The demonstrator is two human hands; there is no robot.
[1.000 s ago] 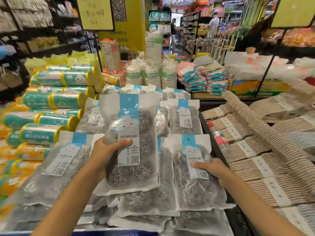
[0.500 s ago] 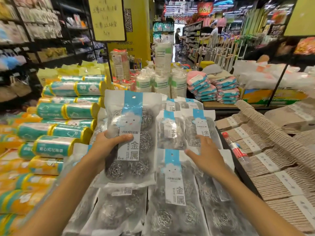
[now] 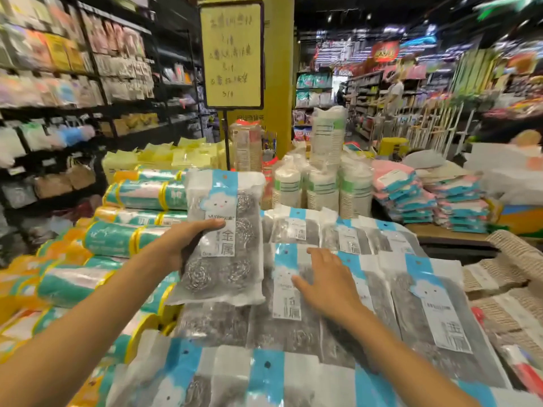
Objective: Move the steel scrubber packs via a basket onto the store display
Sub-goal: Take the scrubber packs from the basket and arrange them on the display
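Note:
My left hand (image 3: 182, 243) grips a steel scrubber pack (image 3: 227, 242), a clear bag with a blue cloud label, and holds it upright above the display. Several more scrubber packs (image 3: 435, 315) lie flat in rows on the display below. My right hand (image 3: 326, 282) lies with fingers spread on one of those lying packs (image 3: 286, 292), just right of the held one. No basket shows in this view.
Green and yellow rolls (image 3: 123, 239) are stacked to the left. Behind the packs stand white cup stacks (image 3: 323, 186) and pink and blue cloth piles (image 3: 458, 201). Beige woven goods (image 3: 511, 277) lie at the right. A yellow sign (image 3: 232, 54) on a pole rises behind.
The view has tilted up and moved forward. My left hand keeps the pack raised. My right hand let go of a lying pack and moved forward and left onto another one.

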